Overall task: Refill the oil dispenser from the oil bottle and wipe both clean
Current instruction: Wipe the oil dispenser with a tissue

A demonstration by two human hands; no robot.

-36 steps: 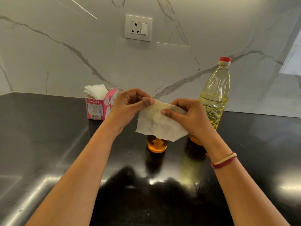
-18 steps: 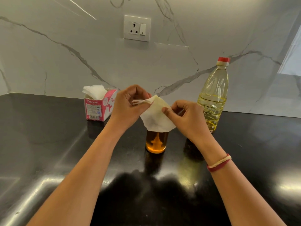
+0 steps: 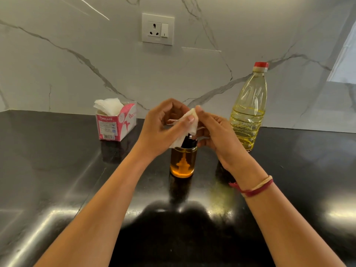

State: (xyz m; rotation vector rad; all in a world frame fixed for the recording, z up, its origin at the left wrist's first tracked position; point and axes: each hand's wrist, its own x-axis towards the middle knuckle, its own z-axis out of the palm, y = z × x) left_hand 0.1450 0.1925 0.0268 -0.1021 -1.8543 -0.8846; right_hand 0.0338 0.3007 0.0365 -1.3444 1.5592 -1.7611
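Black countertop (image 3: 57, 180), both hands pinching a folded tissue (image 3: 189, 122); left hand (image 3: 163, 128), right hand (image 3: 215, 132), above oil dispenser (image 3: 183, 160); oil bottle (image 3: 248, 105) capped

Both bare forearms rise from the bottom corners of the frame and meet at centre. The left hand (image 3: 163, 128) is curled, its thumb pinching a tissue (image 3: 189, 123). The right hand (image 3: 213, 132) — fingers bent, thumb raised — pinches the same tissue from the other side.
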